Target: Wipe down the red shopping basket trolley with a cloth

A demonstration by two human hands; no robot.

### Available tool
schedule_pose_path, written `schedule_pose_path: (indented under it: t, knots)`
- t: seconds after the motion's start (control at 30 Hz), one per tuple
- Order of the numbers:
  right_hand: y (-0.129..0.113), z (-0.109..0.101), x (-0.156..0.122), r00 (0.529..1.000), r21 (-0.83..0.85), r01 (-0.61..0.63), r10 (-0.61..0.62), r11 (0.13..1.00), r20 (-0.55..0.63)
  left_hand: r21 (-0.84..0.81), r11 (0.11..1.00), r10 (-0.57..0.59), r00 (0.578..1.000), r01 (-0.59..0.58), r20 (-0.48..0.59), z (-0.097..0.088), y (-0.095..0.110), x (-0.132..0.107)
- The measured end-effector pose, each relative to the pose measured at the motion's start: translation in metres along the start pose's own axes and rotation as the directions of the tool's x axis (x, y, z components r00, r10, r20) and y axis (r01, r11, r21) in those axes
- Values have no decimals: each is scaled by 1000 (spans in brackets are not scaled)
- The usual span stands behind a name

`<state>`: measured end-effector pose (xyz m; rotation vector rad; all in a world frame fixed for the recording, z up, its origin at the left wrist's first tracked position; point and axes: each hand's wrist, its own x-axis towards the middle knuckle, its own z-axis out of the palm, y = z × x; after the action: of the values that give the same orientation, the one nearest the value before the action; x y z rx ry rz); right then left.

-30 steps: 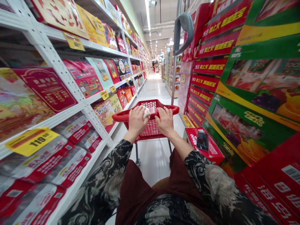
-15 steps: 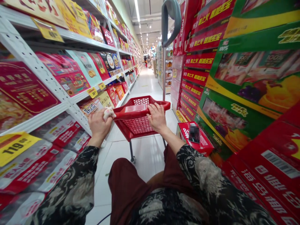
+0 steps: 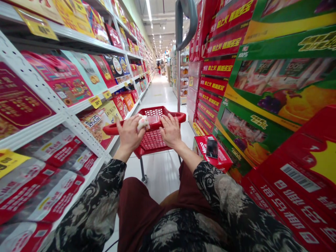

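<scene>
A red plastic shopping cart (image 3: 152, 140) stands in front of my knees, its handle (image 3: 110, 130) running crosswise toward me. My left hand (image 3: 130, 134) is closed on a crumpled white cloth (image 3: 143, 123) with pinkish spots, pressed against the handle left of its middle. Right of the cloth, my right hand (image 3: 171, 132) grips the handle, fingers over the top. The undersides of both hands are hidden. Through the mesh, the cart's floor shows only in part.
Shelves of packaged food (image 3: 102, 92) line the left side. Stacked red drink cartons (image 3: 216, 84) and green gift boxes (image 3: 262, 91) rise on the right. A red box (image 3: 223, 159) with a dark phone-like object (image 3: 212, 148) on it sits near my right knee. A grey-handled pole (image 3: 179, 80) stands beyond the cart.
My left hand has slid the cloth rightward along the handle, from its left end to near the middle. My right hand keeps its place on the handle. The view has shifted slightly.
</scene>
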<state>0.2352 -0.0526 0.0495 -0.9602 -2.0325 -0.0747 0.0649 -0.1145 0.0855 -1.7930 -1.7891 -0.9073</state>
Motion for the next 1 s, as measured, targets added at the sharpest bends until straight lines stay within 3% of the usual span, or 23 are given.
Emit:
schedule_pose_path:
  t: [0.13, 0.23, 0.33, 0.53, 0.67, 0.8, 0.9, 1.0]
  knots:
    - [0, 3, -2, 1000, 6, 6, -6, 1000, -17, 4, 995, -101, 994, 101, -50, -9, -29, -5]
    - [-3, 5, -2, 1000, 15, 3, -3, 1000, -27, -14, 983, -183, 980, 182, -81, -12, -38, -5]
    - [-9, 5, -3, 999, 24, -21, 22, 1000, -30, -35, 987, -156, 987, 155, -41, -10, -24, 0]
    - [-11, 2, -5, 1000, 21, 11, -11, 1000, 5, -57, 998, 32, 998, -28, 60, 0, 14, 8]
    - [-7, 2, -6, 1000, 31, 16, -17, 999, 19, -51, 998, 28, 997, -25, 67, -3, 8, 7]
    - [-25, -4, 5, 996, 130, -55, 63, 990, -60, -173, 985, -8, 998, 19, 61, 6, 6, 15]
    - [-50, -10, 22, 997, 207, 50, -35, 977, -74, -300, 953, 2, 995, 30, 104, 19, 14, 26]
    - [-63, -11, 36, 993, 202, 115, -115, 973, -14, -258, 965, 7, 986, 37, 165, 23, 20, 29]
